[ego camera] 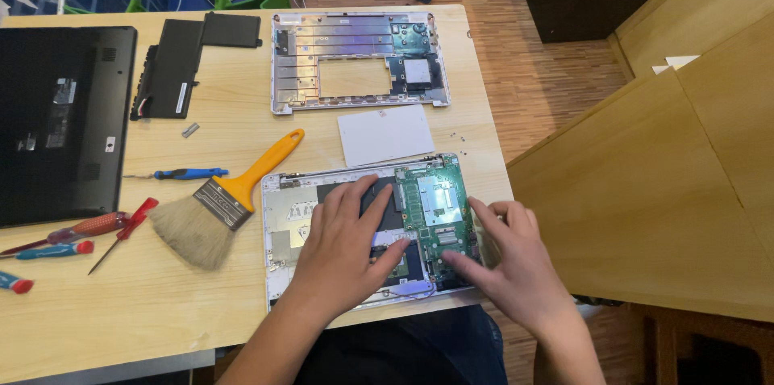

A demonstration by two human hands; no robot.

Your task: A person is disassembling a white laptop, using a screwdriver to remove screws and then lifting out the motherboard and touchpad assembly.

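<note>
An opened laptop base lies at the table's front edge, showing a green circuit board and black inner parts. My left hand rests flat on the black area in its middle, fingers spread and thumb toward the board. My right hand presses on the base's right edge, its fingertips on the lower end of the green board. Neither hand holds a tool.
A yellow-handled paintbrush lies left of the base. Several screwdrivers sit further left. Behind are a white card, a silver keyboard frame, a black battery and a black laptop. Another wooden table stands right.
</note>
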